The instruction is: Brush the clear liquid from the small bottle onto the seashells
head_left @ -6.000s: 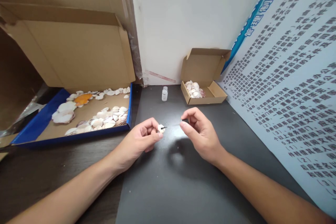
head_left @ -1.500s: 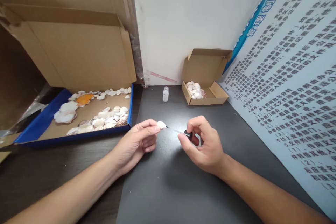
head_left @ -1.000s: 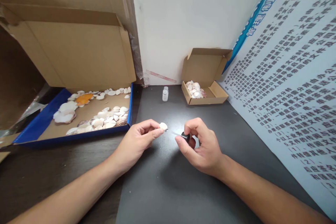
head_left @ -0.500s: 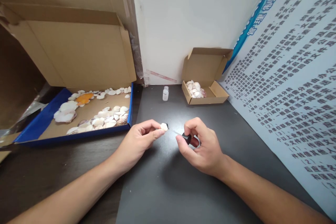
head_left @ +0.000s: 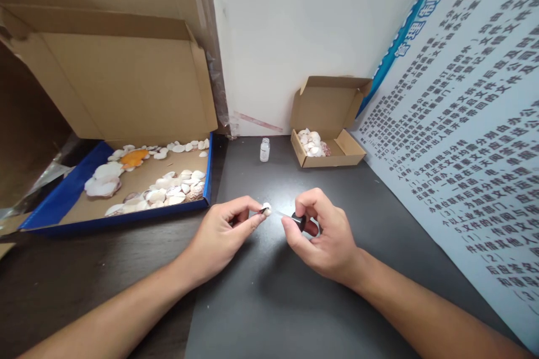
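My left hand [head_left: 225,233] pinches a small white shell [head_left: 267,208] between thumb and forefinger. A thin dark piece [head_left: 264,210] shows against the shell at the fingertips; what it is I cannot make out. My right hand [head_left: 322,230] is closed around the black cap [head_left: 299,221] of an applicator. From the cap a thin pale stem [head_left: 278,212] points left, its tip close to the shell; whether they touch I cannot tell. Farther back on the dark mat stands a small clear glass bottle [head_left: 264,150] without its cap.
At left lies an open blue-edged cardboard box [head_left: 168,214] holding white shells and an orange one [head_left: 135,158]. A smaller open carton [head_left: 332,162] with shells stands at the back right. Beside it leans a printed board [head_left: 455,123]. A white panel [head_left: 269,67] rises behind.
My left hand has turned the shell, so the dark piece now lies on its left by the fingertips instead of on its right. The right hand stays nearly still.
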Tool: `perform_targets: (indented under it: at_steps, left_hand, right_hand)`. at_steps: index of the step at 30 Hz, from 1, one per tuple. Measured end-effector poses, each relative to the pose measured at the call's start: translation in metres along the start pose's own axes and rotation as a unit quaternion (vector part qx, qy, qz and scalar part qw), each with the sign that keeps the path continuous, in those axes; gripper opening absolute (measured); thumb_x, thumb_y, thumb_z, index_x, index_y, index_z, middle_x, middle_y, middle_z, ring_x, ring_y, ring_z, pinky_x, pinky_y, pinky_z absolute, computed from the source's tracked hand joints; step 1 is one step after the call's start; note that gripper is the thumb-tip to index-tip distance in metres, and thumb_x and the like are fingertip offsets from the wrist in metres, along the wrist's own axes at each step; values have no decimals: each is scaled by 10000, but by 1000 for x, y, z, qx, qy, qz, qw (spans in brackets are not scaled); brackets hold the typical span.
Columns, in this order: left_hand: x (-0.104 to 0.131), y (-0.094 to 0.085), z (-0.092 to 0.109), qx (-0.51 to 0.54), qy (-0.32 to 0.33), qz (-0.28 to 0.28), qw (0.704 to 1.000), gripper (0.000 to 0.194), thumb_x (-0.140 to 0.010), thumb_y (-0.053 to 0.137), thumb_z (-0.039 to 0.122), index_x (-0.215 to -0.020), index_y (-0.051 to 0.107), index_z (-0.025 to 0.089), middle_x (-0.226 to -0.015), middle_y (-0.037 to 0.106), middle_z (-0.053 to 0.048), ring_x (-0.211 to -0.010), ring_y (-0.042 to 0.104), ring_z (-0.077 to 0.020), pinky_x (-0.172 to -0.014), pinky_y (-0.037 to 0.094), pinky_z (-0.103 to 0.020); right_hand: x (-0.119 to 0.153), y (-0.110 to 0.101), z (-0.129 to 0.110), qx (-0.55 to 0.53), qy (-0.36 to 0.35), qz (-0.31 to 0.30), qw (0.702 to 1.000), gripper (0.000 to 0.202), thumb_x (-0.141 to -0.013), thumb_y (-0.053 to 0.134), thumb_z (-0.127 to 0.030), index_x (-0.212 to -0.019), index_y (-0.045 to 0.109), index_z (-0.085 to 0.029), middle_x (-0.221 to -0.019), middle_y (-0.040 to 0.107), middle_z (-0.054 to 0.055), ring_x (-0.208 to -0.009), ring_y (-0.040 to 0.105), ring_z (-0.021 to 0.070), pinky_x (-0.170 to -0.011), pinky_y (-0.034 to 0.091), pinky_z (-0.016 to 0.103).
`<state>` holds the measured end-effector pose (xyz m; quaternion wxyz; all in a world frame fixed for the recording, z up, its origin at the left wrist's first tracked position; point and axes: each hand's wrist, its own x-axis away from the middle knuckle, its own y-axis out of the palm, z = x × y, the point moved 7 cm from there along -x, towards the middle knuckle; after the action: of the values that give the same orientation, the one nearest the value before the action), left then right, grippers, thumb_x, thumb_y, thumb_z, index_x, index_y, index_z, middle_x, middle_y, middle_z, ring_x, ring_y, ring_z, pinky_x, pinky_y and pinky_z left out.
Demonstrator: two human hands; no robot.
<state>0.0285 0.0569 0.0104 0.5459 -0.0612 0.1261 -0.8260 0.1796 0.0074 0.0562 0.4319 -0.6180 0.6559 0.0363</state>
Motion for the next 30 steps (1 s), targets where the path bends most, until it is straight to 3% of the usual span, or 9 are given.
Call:
perform_targets:
  at_steps: [12,18,30]
  left_hand:
    - [1,-3,4,11,0,22,1000,205,-816,681,373,-746,720,185,-639,568,-2,-578,389,-120,-552,274,-253]
    - [1,-2,5,48,7,13,999,167,-755,748,366,-725,748,202,-585,529,5,-588,402,-133,-534,282,-243]
    - [2,0,6,10,32,-5,999,178,-794,705,375,-745,757,212,-601,559,-9,-606,446,-143,-550,328,-242]
  right_hand:
    - [-2,1,-3,-34,12,-4,999,243,-813,561,-110,-810,357,-242,-585,232,-116,-422,169,44,-369,152,176]
    - [-2,-2,-3,-23,11,15,1000,234,-820,558,-130,-809,356,-246,-579,250,-112,-425,209,53,-378,192,182]
    - [1,-3,-6,-24,-13,17,1000,235,-822,560,-120,-829,364,-249,-586,258,-113,-425,216,50,-385,200,174]
